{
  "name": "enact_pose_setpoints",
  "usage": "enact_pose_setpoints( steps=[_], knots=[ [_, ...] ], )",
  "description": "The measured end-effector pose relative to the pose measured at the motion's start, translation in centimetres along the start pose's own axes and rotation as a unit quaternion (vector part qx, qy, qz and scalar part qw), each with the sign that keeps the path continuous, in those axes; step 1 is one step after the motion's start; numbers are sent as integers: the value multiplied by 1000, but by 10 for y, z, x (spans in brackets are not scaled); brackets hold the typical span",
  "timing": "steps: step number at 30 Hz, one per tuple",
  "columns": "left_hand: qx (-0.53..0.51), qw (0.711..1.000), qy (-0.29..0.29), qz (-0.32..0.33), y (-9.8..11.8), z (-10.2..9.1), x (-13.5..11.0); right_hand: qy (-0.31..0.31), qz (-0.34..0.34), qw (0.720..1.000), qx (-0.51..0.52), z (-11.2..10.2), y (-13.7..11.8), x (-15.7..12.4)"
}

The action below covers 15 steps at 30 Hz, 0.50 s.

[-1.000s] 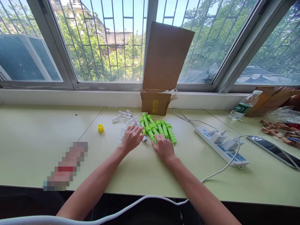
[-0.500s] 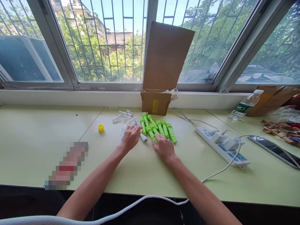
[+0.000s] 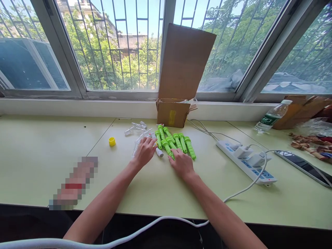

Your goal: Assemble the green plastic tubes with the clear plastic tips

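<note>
Several bright green tapered, ridged plastic pieces [image 3: 190, 148] with collared ends lie in a cluster on the table. My right hand [image 3: 182, 164] is closed at the near tip of one green tapered piece [image 3: 166, 146]. My left hand [image 3: 145, 151] is closed beside the cluster, and a bit of yellow shows by its fingertips; what it grips is mostly hidden. Beneath and next to it lies a white-ended tube [image 3: 159, 152]. Clear plastic tubes [image 3: 129, 131] lie behind my left hand, some partly covered by it.
A yellow cap [image 3: 111, 141] sits to the left. An open cardboard box [image 3: 171, 114] stands behind the pieces against the sill. To the right are a power strip [image 3: 233, 154] with chargers and cables, a phone [image 3: 303, 166] and a water bottle [image 3: 272, 116]. A white cable crosses the table's front edge.
Almost nothing differs. The fingers of my left hand have shifted very slightly; my right hand and the green pieces stay in place.
</note>
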<state>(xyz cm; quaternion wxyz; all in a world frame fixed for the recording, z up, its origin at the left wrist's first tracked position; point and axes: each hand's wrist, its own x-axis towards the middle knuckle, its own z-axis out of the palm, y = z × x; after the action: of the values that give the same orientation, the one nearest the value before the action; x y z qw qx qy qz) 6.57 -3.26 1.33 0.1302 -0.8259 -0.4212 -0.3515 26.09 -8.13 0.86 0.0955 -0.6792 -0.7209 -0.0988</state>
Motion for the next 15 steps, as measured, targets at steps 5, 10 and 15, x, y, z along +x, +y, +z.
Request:
enact_pose_setpoints(
  steps=[5,10,15],
  knots=[
    [-7,1000,9,-18,-3,0,1,0,0,1000,-1,0,0,0],
    [10,1000,6,-13,-5,1,0,1,-4,1000,3,0,0,0],
    [11,1000,22,-11,-5,1,0,-1,-3,1000,6,3,1,0]
  ],
)
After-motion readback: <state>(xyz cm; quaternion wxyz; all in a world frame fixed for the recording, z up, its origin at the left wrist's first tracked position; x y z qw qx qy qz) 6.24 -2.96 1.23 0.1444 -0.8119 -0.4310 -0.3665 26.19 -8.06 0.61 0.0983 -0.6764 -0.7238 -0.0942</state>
